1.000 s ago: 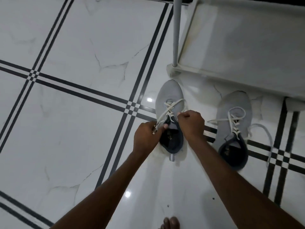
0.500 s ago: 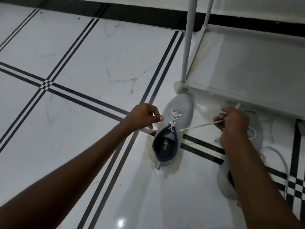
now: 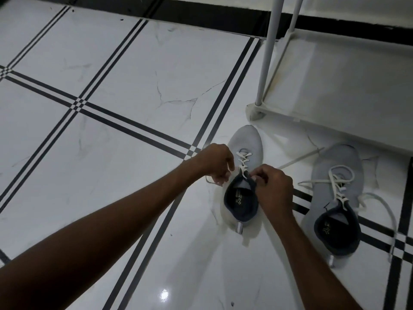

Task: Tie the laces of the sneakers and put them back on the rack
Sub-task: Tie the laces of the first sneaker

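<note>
Two grey sneakers with dark collars and white laces stand on the floor, toes toward the rack. The left sneaker (image 3: pixel 247 146) lies between my hands. My left hand (image 3: pixel 218 161) pinches one lace end at the sneaker's left side. My right hand (image 3: pixel 273 186) pinches the lace at the top eyelets, and its loose end (image 3: pixel 299 158) trails off to the right across the floor. The right sneaker (image 3: pixel 335 173) sits apart with its laces untied and spread loose (image 3: pixel 380 204). The white rack's bottom shelf (image 3: pixel 339 86) is just beyond the shoes.
The floor is glossy white tile (image 3: pixel 134 70) with black stripe lines. A white rack post (image 3: pixel 267 52) rises at the shelf's near-left corner, close to the left sneaker's toe. A black skirting band (image 3: pixel 201 15) runs along the far wall.
My right hand, which had pulled a lace out taut to the right, has come back to the left sneaker's tongue. My left hand has dropped closer to the shoe. The pulled lace now lies slack.
</note>
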Demonstrator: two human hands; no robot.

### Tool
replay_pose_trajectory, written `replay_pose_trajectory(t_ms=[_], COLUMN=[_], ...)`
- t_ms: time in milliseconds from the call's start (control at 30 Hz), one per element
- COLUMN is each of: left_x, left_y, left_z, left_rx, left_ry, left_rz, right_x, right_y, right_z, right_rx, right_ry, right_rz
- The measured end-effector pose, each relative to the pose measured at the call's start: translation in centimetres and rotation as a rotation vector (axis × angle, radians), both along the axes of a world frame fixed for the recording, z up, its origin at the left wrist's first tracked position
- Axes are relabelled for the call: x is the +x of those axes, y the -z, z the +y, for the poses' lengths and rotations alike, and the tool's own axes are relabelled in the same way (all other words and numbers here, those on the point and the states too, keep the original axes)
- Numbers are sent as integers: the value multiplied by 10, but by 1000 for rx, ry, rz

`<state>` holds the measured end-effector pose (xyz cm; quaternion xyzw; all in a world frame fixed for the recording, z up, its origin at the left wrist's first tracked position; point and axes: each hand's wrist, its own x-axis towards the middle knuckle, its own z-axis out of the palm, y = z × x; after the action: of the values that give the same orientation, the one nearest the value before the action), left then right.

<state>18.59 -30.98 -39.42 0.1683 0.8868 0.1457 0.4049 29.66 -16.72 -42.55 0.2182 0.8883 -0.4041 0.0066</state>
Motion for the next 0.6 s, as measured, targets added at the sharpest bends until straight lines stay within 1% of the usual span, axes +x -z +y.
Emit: replay_pose_trajectory(t_ms=[133, 200, 267, 367, 467, 600], left_x=[6, 10, 17, 20, 6, -7], left_y=[8, 12, 20, 18, 0, -21], left_z=[-27, -33, -35, -47, -61, -41], left_rx=[64, 14, -23, -39, -155, -228], left_ry=[107, 155, 150, 79, 82, 21], left_rz=[181, 268, 289, 232, 98, -33], right_x=[-5, -5, -4, -4, -4, -5], right_y=[11, 13, 16, 19, 18, 12], right_z=[14, 14, 13, 18, 29, 29], right_rx=[57, 138, 165, 127, 101, 112], right_ry=[77, 43, 36, 61, 125, 148], right_rz=[-29, -53, -81, -48, -39, -65])
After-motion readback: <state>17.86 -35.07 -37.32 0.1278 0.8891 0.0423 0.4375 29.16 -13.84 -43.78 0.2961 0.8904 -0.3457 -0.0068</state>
